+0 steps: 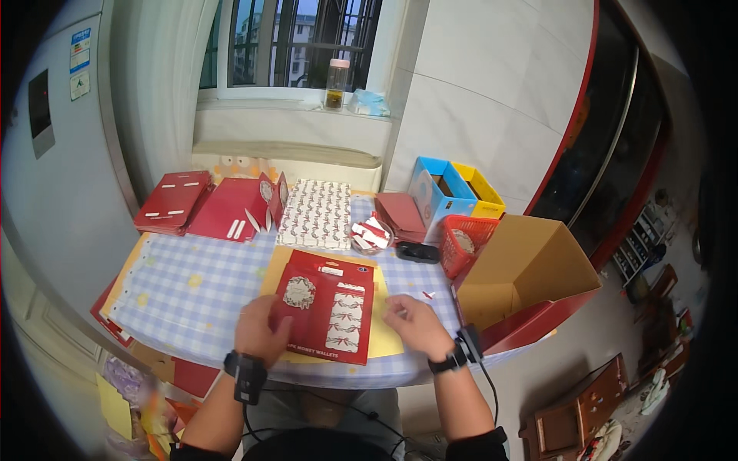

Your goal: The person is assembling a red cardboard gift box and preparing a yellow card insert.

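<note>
A flat red card pack [319, 307] with a hang hole lies before me on yellow sheets [388, 342]. It bears a round floral piece [299, 292] and a strip of bow-patterned white panels [344, 319]. My left hand [261, 332] is at the pack's left edge, thumb over its face and fingers bent along the edge. To the right of the pack, my right hand [421, 329] is raised beside the yellow sheets. Its thumb and fingers are pinched together; whatever may be between them is too small to make out.
Behind the pack stand a patterned white stack [315, 213], a clear tub of white-and-red pieces [371, 235] and a black case [417, 252]. Red card stacks [175, 201] occupy the far left. At right are a red basket [457, 265] and an open carton [530, 288].
</note>
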A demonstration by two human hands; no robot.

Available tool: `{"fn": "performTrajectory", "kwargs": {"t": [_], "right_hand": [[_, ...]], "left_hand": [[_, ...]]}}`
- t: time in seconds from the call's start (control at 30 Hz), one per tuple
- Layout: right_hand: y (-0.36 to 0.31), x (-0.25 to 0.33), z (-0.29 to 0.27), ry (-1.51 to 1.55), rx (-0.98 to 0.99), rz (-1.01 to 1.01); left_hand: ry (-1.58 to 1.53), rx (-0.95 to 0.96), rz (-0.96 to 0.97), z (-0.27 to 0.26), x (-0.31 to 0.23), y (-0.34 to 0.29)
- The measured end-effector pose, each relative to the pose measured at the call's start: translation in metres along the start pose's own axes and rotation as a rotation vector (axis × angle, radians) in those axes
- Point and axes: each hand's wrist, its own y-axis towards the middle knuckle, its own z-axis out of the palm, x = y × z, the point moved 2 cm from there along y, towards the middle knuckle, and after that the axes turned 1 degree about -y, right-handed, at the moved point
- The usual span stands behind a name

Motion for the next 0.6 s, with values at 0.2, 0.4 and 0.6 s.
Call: {"fn": "performTrajectory", "kwargs": {"t": [0.2,0.4,0.6], "right_hand": [[0.058,-0.033,0.039,0.273,0.019,0.368],[0.053,-0.022,0.051,0.533,-0.023,0.462],[0.038,0.004,0.051,0.884,0.052,0.207]], "left_hand": [[-0.285,0.342,-0.297,-0.009,0.02,-0.01],[0.03,0.281,-0.005,-0.004,0.014,-0.026],[-0.089,0.216,0.013,0.004,0.028,-0.029]]}}
